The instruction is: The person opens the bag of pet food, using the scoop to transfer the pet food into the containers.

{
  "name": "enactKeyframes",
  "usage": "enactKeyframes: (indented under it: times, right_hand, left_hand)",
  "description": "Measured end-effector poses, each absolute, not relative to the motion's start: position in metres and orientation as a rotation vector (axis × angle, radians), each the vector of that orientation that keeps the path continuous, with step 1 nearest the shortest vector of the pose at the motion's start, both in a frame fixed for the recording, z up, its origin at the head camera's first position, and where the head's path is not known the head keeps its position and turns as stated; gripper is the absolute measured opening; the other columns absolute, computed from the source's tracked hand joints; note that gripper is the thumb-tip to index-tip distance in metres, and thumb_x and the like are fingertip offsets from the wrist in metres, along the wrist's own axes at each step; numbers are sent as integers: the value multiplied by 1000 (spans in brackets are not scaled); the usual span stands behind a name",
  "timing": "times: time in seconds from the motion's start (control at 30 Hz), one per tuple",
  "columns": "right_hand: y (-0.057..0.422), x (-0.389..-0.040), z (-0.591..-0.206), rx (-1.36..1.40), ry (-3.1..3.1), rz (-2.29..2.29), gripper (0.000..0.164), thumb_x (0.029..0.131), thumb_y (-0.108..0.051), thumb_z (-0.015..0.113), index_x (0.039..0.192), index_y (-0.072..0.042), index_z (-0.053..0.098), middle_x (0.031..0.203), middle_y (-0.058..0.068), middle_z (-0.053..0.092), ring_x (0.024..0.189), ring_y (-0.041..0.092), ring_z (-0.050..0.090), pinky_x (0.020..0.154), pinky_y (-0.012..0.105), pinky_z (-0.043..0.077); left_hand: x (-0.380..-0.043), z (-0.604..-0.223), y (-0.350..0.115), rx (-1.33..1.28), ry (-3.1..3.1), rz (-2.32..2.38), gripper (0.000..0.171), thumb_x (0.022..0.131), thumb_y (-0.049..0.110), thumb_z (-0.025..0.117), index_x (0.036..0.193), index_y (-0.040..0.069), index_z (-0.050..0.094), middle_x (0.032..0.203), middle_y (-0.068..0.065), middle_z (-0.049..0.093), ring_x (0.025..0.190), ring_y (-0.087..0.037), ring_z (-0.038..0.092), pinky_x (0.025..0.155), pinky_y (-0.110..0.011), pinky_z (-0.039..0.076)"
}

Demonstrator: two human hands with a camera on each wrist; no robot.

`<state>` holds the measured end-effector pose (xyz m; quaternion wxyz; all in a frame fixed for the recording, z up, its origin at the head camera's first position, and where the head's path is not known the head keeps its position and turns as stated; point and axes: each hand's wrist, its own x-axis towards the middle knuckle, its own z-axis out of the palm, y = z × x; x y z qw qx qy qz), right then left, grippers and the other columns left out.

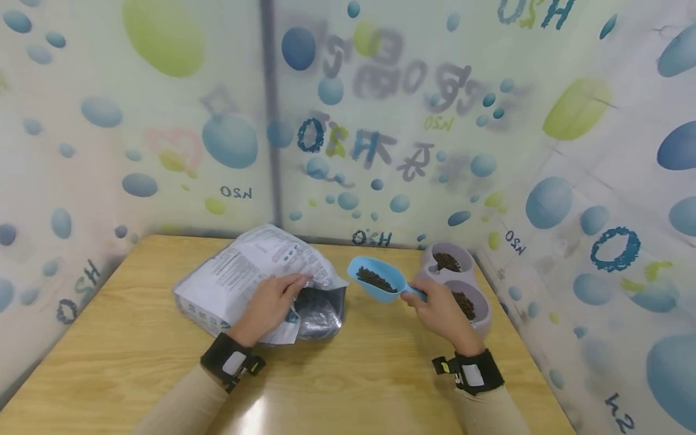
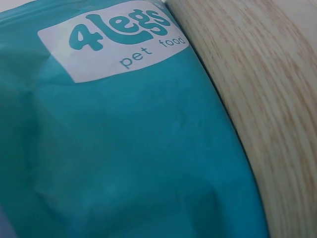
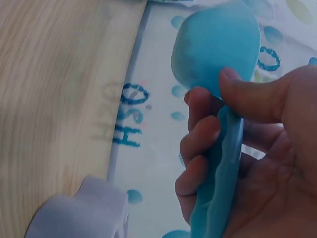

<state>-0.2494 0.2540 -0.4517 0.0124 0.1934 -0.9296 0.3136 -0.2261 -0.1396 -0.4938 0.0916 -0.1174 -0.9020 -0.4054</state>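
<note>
A blue scoop (image 1: 375,279) loaded with brown kibble is held by its handle in my right hand (image 1: 439,309). In the right wrist view, the fingers curl round the ribbed handle of the scoop (image 3: 218,49), thumb near its bowl. My left hand (image 1: 270,307) pinches the upper edge at the mouth of a pet food bag (image 1: 239,272), which lies on its side with its silvery lining showing. The left wrist view is filled by the bag's teal face (image 2: 133,144) with a "4Legs pet food" label; that hand is out of view there.
Beyond my right hand, a grey double bowl (image 1: 486,302) holds kibble in both compartments, near the right edge of the wooden table (image 1: 348,386). Patterned sheets (image 1: 348,109) with bubbles and letters hang behind and along the sides.
</note>
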Motion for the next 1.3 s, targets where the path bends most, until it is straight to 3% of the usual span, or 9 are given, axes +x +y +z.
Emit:
enactKeyframes:
  times: [0.13,0.37,0.47,0.63,0.73,0.9,1.1,1.2,1.3]
  right_hand:
    - [267,-252,-453,544,-2870,978,23,118,-24,73,100,-12,78,80,0,65,64,9,46,68,30,43]
    - [291,-258,-457,444,-2803,874,22,114,-19,78,125,-2,87,91,9,81,71,14,61,72,32,51]
    - [299,-262,-457,431,-2787,844,17,113,-17,79,110,-2,85,80,6,70,66,14,52,69,29,45]
    - [308,-264,-454,386,-2789,840,31,115,-18,77,87,-7,68,69,-2,43,60,12,43,60,26,38]
    - [312,-265,-451,355,-2804,853,22,116,-19,74,104,-2,80,68,-1,47,59,13,44,59,28,38]
    - [320,-268,-446,293,-2821,845,33,117,-23,73,136,2,82,78,8,64,62,16,51,60,30,40]
    - [326,-274,-442,263,-2826,805,32,116,-19,73,90,-1,71,72,3,50,62,17,49,59,30,39]
    - [328,-275,-441,228,-2828,784,34,116,-18,73,86,-3,66,70,1,45,62,19,48,60,30,40]
    - [331,-276,-441,191,-2824,759,32,115,-18,73,88,-3,67,72,2,47,65,20,50,62,33,41]
  left_hand:
    - [-226,-493,-141,-345,-2684,-1191,42,126,36,54,154,16,77,148,-9,82,112,-25,73,117,-63,56]
    - [-227,-493,-141,-353,-2703,-1185,42,126,37,52,155,17,76,150,-9,81,100,-19,67,96,-44,52]
    - [-226,-493,-141,-350,-2708,-1187,43,126,38,52,155,17,76,150,-9,80,98,-17,67,97,-44,52]
    - [-226,-493,-140,-358,-2698,-1185,43,126,38,52,155,16,76,146,-8,82,94,-14,66,101,-47,53]
    - [-226,-492,-140,-360,-2697,-1200,43,126,38,53,155,15,76,136,-8,84,85,-12,62,97,-44,52]
    - [-226,-491,-140,-349,-2711,-1216,44,126,39,52,156,16,75,128,-11,85,81,-14,60,93,-42,51]
    - [-226,-492,-140,-342,-2717,-1197,44,126,40,52,156,17,75,144,-9,83,91,-15,66,96,-44,52]
    - [-226,-492,-140,-346,-2718,-1204,44,126,39,52,157,17,75,141,-9,83,87,-16,65,95,-44,53]
    - [-226,-492,-141,-353,-2713,-1190,44,127,39,51,156,17,75,146,-9,82,99,-17,69,103,-50,55]
